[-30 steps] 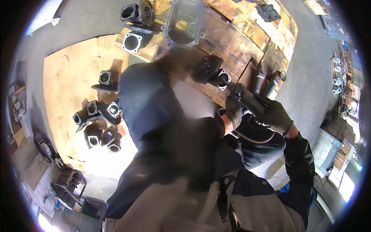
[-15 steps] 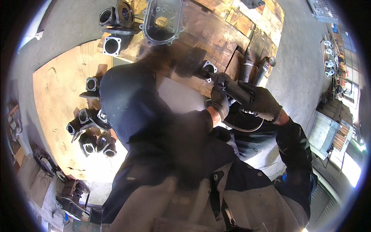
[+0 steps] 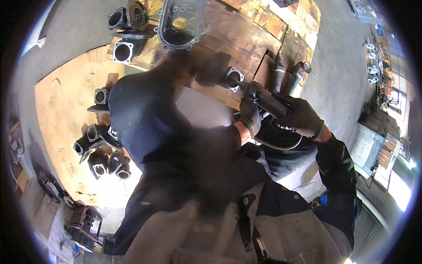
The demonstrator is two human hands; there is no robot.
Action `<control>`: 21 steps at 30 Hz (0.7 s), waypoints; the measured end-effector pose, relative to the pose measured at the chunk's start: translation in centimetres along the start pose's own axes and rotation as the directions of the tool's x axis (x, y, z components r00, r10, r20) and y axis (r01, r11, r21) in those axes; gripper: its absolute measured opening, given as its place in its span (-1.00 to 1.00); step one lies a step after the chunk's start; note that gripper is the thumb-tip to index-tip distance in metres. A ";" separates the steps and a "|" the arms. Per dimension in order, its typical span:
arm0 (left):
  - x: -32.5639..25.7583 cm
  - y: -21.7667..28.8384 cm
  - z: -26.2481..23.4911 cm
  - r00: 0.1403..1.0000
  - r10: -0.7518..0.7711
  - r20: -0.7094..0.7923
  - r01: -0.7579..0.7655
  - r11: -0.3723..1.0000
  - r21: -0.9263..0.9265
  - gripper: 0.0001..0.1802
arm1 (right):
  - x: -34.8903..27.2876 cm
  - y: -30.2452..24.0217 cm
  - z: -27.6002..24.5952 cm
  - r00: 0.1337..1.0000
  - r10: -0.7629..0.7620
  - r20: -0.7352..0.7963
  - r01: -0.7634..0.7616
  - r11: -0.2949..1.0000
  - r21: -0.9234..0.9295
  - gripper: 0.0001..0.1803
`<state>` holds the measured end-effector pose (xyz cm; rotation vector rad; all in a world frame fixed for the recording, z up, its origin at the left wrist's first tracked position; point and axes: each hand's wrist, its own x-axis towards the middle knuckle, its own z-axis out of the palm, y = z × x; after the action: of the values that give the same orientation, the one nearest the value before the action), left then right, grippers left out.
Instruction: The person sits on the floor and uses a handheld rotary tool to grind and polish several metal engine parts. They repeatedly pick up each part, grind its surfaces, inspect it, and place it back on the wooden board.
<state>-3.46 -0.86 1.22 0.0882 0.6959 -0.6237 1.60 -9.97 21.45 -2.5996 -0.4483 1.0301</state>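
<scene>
At bench (image 3: 246, 48): left hand (image 3: 249, 111), right hand (image 3: 304, 118), fingers round one tool (image 3: 270, 103) near one casting (image 3: 217, 72); two grinders (image 3: 278, 76), apparently.

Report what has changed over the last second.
The whole view has slid left in the picture, so the camera moved. Nothing was taken hold of or let go: the left hand and right hand still grip the dark cylindrical tool at the casting. The grey housing and two power tools keep their places on the wooden table.

Rough, stained wooden desk (image 3: 237, 37); matt black tool (image 3: 271, 102); smooth, bright metal flange (image 3: 238, 73); dull grey metal casing (image 3: 191, 33); matt cloth gloves (image 3: 303, 118).
</scene>
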 end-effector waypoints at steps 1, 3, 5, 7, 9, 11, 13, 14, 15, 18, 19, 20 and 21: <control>-0.1 0.0 0.1 1.000 -0.001 -0.009 0.001 1.000 -0.010 -0.51 | 0.0 0.0 -0.1 1.000 -0.019 -0.008 0.019 1.000 0.001 -0.13; -0.2 0.0 0.4 0.998 0.016 -0.054 -0.017 0.999 -0.029 -0.50 | 0.0 -0.1 -0.3 1.000 -0.022 -0.006 0.022 1.000 -0.014 -0.13; -0.2 0.1 0.5 0.999 0.003 -0.035 -0.005 1.000 -0.030 -0.50 | 0.1 -0.2 -0.4 0.999 0.039 0.024 -0.039 0.999 0.005 -0.14; -0.3 0.3 0.5 0.999 0.006 -0.042 -0.007 1.000 -0.017 -0.48 | 0.4 -0.4 -0.3 0.995 0.089 0.045 -0.091 0.995 0.041 -0.13; -0.3 0.6 0.4 0.998 0.006 -0.059 -0.006 1.000 0.010 -0.46 | 0.5 -0.5 -0.1 0.995 0.096 0.038 -0.099 0.991 0.088 -0.13; -0.5 0.9 0.3 0.999 -0.031 -0.028 0.031 1.000 -0.005 -0.51 | 0.2 -0.3 0.3 0.995 0.095 0.021 -0.097 0.986 0.136 -0.12; -0.6 0.8 0.4 1.000 -0.029 0.005 0.028 0.999 0.025 -0.55 | -0.5 0.1 0.8 0.997 0.078 -0.014 -0.076 0.990 0.118 -0.10; -0.6 0.7 0.6 1.000 -0.007 0.026 0.005 0.998 0.059 -0.58 | -1.0 0.6 0.9 0.997 0.060 -0.039 -0.058 0.996 0.071 -0.09; -0.5 0.4 0.8 0.999 -0.005 0.052 0.000 0.995 0.104 -0.60 | -1.7 0.9 1.3 0.993 0.077 -0.093 -0.068 0.993 0.093 -0.08; -0.2 -0.2 1.4 0.992 0.074 0.103 -0.097 0.967 0.235 -0.66 | -3.4 1.8 3.2 0.934 0.334 -0.128 -0.253 0.871 0.421 -0.06; 0.0 -0.2 1.5 0.987 0.109 0.119 -0.141 0.941 0.306 -0.66 | -3.5 2.2 4.0 0.933 0.322 -0.162 -0.191 0.822 0.537 -0.07; 0.0 0.1 1.4 0.958 0.183 0.223 -0.251 0.907 0.337 -0.66 | -3.5 2.6 4.9 0.919 0.358 -0.164 -0.179 0.750 0.636 -0.07; 0.2 0.4 1.3 0.936 0.230 0.265 -0.338 0.795 0.504 -0.65 | -3.6 3.0 5.7 0.905 0.394 -0.162 -0.160 0.666 0.729 -0.07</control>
<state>-2.39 -0.92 2.04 0.6488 0.2886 -0.5114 -4.39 -13.17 18.53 -2.0691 0.3929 0.6566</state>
